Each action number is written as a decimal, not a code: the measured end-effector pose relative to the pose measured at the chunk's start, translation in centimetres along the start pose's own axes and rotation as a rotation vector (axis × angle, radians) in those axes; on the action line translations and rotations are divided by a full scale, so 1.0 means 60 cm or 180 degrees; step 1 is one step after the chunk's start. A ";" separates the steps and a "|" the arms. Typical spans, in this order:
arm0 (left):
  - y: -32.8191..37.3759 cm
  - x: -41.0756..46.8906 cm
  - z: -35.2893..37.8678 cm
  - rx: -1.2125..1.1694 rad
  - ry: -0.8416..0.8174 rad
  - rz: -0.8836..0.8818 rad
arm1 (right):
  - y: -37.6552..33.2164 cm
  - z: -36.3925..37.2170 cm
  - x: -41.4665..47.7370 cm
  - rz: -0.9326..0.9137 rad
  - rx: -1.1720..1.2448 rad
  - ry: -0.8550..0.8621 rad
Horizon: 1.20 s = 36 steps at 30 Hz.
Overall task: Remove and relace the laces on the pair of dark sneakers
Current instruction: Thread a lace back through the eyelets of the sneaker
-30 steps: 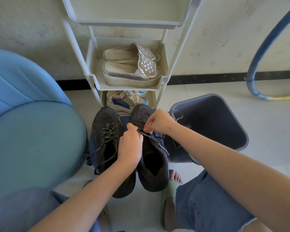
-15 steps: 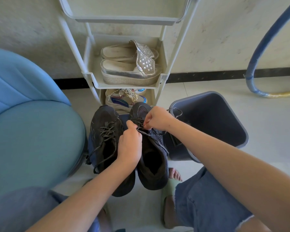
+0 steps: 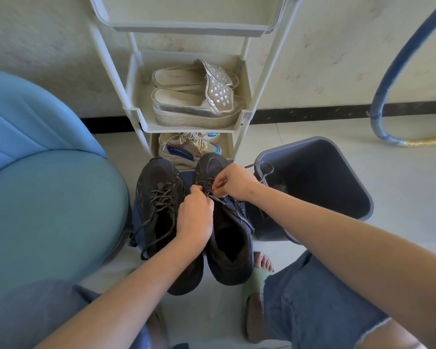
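Two dark sneakers stand side by side on the floor, toes toward the shoe rack. The left sneaker is fully laced, with loose lace ends trailing off its left side. Over the right sneaker, my left hand pinches the speckled dark lace at the eyelets. My right hand grips the same lace near the toe end, and its free end loops out to the right over the bin. Part of the lace runs slack down the shoe's right side.
A white shoe rack stands just beyond the sneakers, holding silver platform sandals and a colourful sneaker. A grey bin sits close on the right, a blue chair on the left. My knees and sandalled foot are below.
My right hand has shifted slightly up toward the toe of the right sneaker, drawing the lace. My left hand stays pinched at the eyelets.
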<state>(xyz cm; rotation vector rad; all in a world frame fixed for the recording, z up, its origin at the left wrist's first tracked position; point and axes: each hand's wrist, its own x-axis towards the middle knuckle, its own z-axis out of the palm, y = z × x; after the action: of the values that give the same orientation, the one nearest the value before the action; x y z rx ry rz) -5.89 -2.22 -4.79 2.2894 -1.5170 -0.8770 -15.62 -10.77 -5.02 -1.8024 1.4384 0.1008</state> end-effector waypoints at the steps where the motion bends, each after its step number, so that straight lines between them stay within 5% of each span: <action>1: 0.000 0.000 0.001 0.0029 0.0009 0.0019 | 0.001 -0.001 0.000 0.0006 0.0040 0.0000; 20: 0.005 -0.001 0.003 0.0200 0.0093 0.0154 | 0.004 -0.006 -0.005 -0.0189 0.0114 0.0036; 26: 0.002 -0.005 -0.001 -0.0267 0.0144 -0.0022 | -0.009 0.003 -0.006 -0.0369 -0.0949 0.0140; 32: 0.005 -0.005 0.001 -0.0168 0.0062 -0.0032 | 0.010 0.004 -0.011 0.0166 0.0774 0.0085; 36: 0.007 -0.006 0.003 -0.0021 -0.0030 0.0006 | 0.009 0.013 -0.011 0.0443 0.1280 0.0133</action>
<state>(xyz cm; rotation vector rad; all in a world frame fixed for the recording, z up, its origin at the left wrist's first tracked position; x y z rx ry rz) -6.42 -2.04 -4.59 2.2821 -1.5174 -0.8922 -15.99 -9.76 -5.47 -1.3851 1.4902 -0.1472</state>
